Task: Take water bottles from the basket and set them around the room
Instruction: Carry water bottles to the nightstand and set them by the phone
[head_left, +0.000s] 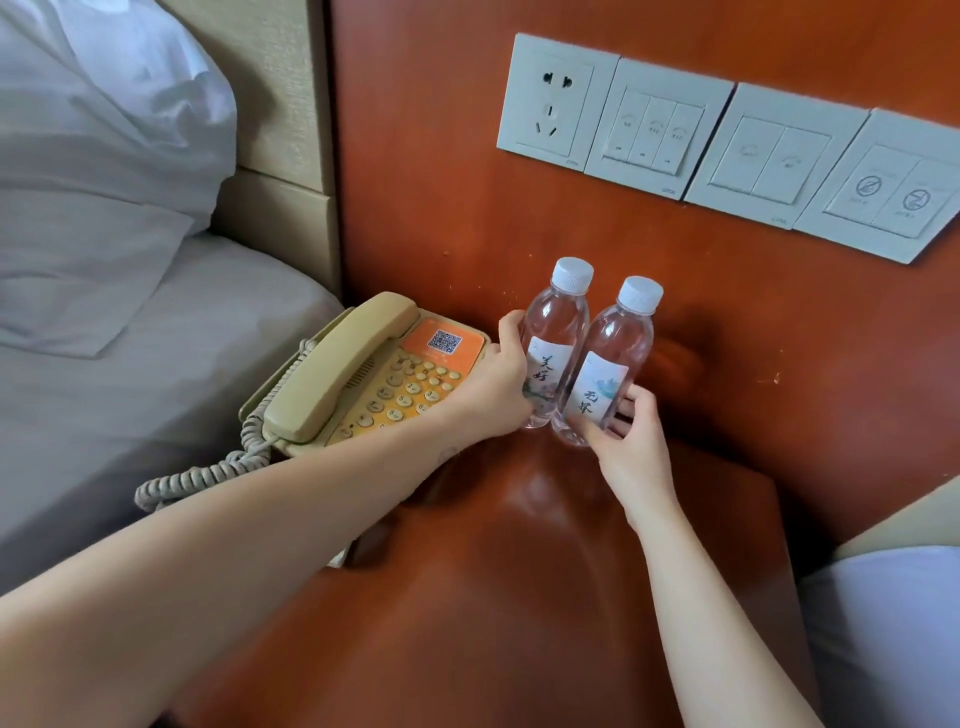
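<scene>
Nightstand (519, 571), left hand (498, 387) gripping left bottle (556, 322), right hand (631, 447) right bottle (615, 343).

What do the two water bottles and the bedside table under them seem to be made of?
The left bottle and right bottle: probably thin clear plastic, glossy; you see straight through them, and their white caps are ribbed. The bedside table: wood or veneer under shiny reddish varnish, judging by the glare; which, I cannot tell.

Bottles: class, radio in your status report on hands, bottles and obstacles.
Left hand grips left bottle, right hand grips right bottle. Both upright, side by side on nightstand. Phone close beside left hand.
</scene>
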